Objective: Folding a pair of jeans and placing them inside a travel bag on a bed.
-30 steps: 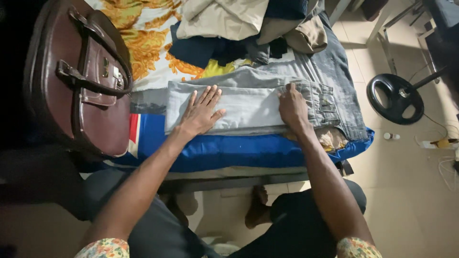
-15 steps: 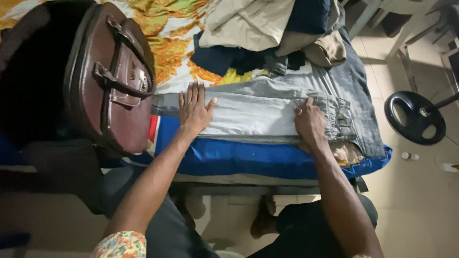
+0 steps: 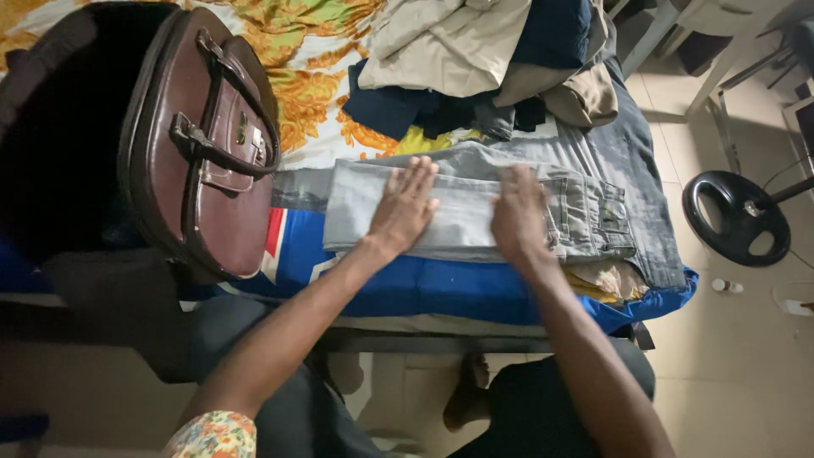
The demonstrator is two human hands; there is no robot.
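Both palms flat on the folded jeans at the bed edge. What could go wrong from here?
1. The jeans lie near the bed's edge; a push toward the person may slide them off.
2. The left hand is close to the brown bag; smoothing leftward could bump it.
3. The clothes pile behind may slump onto the fold.

dim tiled floor (image 3: pixel 746 373), blue-covered bed (image 3: pixel 441 284)

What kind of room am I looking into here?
Most likely a bedroom in a home. Both hands press light grey jeans flat on a bed with a floral sheet; a heap of clothes and a brown leather bag lie on it.
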